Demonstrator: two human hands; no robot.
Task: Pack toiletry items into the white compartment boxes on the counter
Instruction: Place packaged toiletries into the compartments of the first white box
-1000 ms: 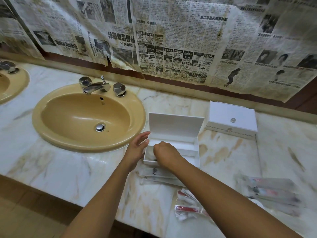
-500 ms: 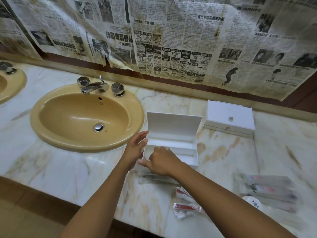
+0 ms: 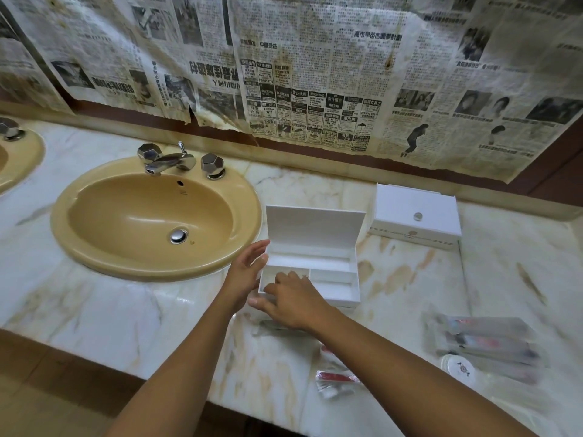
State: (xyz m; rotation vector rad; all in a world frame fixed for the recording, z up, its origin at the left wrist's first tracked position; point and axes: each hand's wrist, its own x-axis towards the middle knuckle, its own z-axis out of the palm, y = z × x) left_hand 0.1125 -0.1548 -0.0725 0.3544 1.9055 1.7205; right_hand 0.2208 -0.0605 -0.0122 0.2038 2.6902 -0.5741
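An open white compartment box [image 3: 334, 283] stands on the marble counter [image 3: 410, 279] with its lid upright. My left hand [image 3: 244, 275] rests flat against the box's left wall, fingers apart. My right hand [image 3: 291, 299] lies palm down over the front left compartment and the front wall, fingers spread. I see nothing held in it. A clear packet [image 3: 271, 324] lies just in front of the box, partly under my right wrist. A second white box [image 3: 416, 216] sits closed at the back right.
A yellow sink [image 3: 94, 247] with a chrome faucet [image 3: 170, 160] lies left of the box. Clear packets with red items [image 3: 336, 378] lie near the counter's front edge. Several wrapped toothbrush packets [image 3: 485, 342] and a round white item [image 3: 462, 369] lie at the right. Newspaper covers the wall.
My right hand has gone from a closed fist inside the front left compartment to spread fingers nearer the box's front edge. My left hand has stayed at the box's left side.
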